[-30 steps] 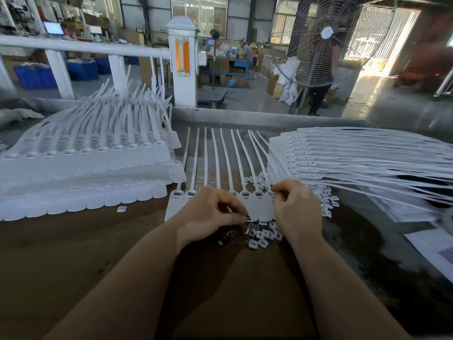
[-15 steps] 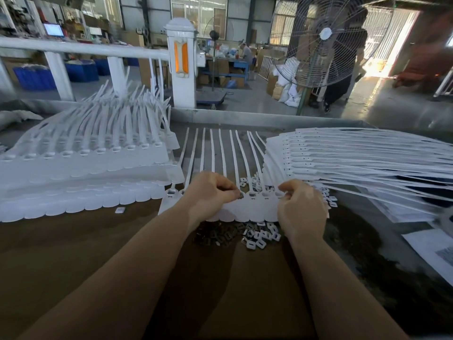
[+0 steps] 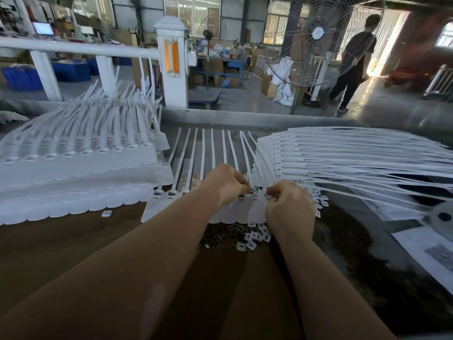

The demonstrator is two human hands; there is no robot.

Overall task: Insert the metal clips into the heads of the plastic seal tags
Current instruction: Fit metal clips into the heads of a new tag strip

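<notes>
A row of joined white plastic seal tags (image 3: 157, 204) lies across the brown table (image 3: 73, 241), straps pointing away from me. My left hand (image 3: 226, 185) pinches a small dark metal clip (image 3: 250, 190) at the tag heads near the row's right end. My right hand (image 3: 288, 207) has its fingers curled and pinches at a tag head just right of the clip. A heap of dark metal clips (image 3: 220, 238) and small white plastic caps (image 3: 255, 238) lies under the tags' near edge.
A tall stack of white tags (image 3: 73, 168) fills the table's left. Another fanned stack of tags (image 3: 355, 163) lies on the right, with printed paper (image 3: 429, 251) beside it. A standing fan (image 3: 316, 40) and a walking person (image 3: 355, 62) are beyond the table.
Both hands moved up from the clip heap to the tag heads, the left one bringing a clip. The tag row shifted slightly. The person behind the fan walked right.
</notes>
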